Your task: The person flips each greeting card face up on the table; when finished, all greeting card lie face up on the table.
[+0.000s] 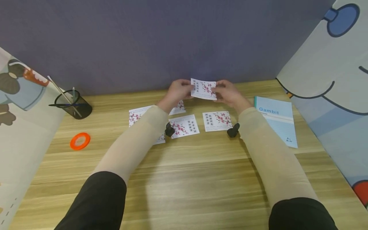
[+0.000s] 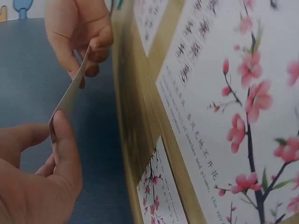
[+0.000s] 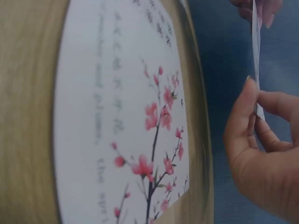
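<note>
Both hands hold up one card (image 1: 203, 89) printed with pink blossom and dark characters, lifted above the table's far edge. My left hand (image 1: 179, 92) pinches its left edge, and my right hand (image 1: 228, 93) pinches the right edge. From the left wrist the card (image 2: 71, 95) appears nearly edge-on between the two hands. More blossom cards lie flat on the table: one card (image 1: 217, 121) below the right hand, another card (image 1: 184, 126) below the left. A further card (image 1: 138, 114) and others near it are partly covered by the left forearm.
On the wooden table (image 1: 184, 185) a black mesh pen holder (image 1: 83, 108) with sticks stands at the far left. An orange tape roll (image 1: 80, 141) lies in front of it. A light blue notebook (image 1: 277, 119) lies at right, partly beneath the right forearm. A dark panel (image 1: 161, 41) rises behind.
</note>
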Demonstrator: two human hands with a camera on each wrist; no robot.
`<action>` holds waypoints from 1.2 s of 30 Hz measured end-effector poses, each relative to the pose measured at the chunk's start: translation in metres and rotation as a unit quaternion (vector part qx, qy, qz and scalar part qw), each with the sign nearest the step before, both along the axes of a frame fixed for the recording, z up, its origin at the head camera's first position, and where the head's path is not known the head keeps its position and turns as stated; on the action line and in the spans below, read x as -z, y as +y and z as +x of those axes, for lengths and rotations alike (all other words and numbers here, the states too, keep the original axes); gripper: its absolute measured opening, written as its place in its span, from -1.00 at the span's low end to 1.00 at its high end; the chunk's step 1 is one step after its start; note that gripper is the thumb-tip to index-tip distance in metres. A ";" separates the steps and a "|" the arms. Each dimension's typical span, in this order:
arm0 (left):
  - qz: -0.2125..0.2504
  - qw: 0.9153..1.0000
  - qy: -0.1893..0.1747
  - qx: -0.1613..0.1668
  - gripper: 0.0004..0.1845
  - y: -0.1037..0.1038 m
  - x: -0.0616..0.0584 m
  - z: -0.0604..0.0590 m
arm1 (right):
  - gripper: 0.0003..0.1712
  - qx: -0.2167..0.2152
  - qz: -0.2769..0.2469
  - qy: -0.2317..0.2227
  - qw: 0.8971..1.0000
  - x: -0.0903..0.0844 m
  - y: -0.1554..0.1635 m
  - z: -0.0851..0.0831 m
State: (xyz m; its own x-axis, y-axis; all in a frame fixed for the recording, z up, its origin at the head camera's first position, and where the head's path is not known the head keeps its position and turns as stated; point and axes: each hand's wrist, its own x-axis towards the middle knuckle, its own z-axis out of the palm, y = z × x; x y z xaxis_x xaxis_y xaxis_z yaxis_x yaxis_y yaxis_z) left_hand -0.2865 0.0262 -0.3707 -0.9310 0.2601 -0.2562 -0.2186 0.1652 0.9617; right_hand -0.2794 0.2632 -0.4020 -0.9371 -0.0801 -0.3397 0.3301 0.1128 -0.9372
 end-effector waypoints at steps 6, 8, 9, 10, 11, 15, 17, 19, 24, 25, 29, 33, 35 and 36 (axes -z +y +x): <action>-0.051 0.998 -0.012 0.020 -0.39 0.005 0.002 -0.005 | -0.30 -0.007 0.080 0.013 0.997 -0.002 -0.001 0.002; -0.089 0.995 -0.015 0.031 -0.33 0.006 0.003 -0.005 | -0.29 -0.009 0.108 0.020 0.994 -0.003 -0.001 0.003; -0.110 0.993 -0.016 0.036 -0.30 0.006 0.003 -0.005 | -0.30 -0.010 0.120 0.024 0.992 -0.003 -0.002 0.003; -0.134 0.990 -0.015 0.044 -0.27 0.006 0.003 -0.004 | -0.30 -0.013 0.133 0.027 0.991 -0.003 -0.002 0.003; -0.159 0.986 -0.013 0.051 -0.24 0.006 0.004 -0.003 | -0.30 -0.016 0.148 0.031 0.988 -0.003 -0.002 0.004; -0.241 0.967 0.005 0.080 -0.20 0.007 0.006 -0.002 | -0.32 -0.034 0.202 0.038 0.978 -0.004 -0.004 0.005; -0.264 0.960 0.014 0.089 -0.21 0.008 0.009 -0.003 | -0.32 -0.041 0.230 0.039 0.971 -0.005 -0.005 0.005; -0.287 0.952 0.025 0.101 -0.28 0.010 0.014 -0.004 | -0.32 -0.048 0.258 0.039 0.964 -0.005 -0.005 0.004; -0.330 0.935 0.033 0.125 -0.29 0.014 0.025 -0.007 | -0.32 -0.062 0.325 0.042 0.943 -0.002 -0.005 0.001; -0.336 0.933 0.032 0.127 -0.30 0.015 0.026 -0.006 | -0.32 -0.064 0.337 0.041 0.938 -0.001 -0.005 0.000; -0.341 0.930 0.046 0.130 -0.36 0.019 0.022 0.001 | -0.32 -0.067 0.358 0.035 0.931 0.001 -0.005 -0.001; -0.350 0.926 0.064 0.130 -0.63 0.021 0.021 0.005 | -0.34 -0.069 0.359 0.042 0.930 0.001 -0.004 0.000; -0.359 0.922 0.071 0.129 -0.77 0.022 0.022 0.006 | -0.35 -0.068 0.353 0.043 0.932 0.000 -0.003 0.001; -0.360 0.921 0.073 0.127 -0.79 0.023 0.023 0.006 | -0.36 -0.066 0.348 0.041 0.934 0.001 -0.003 0.001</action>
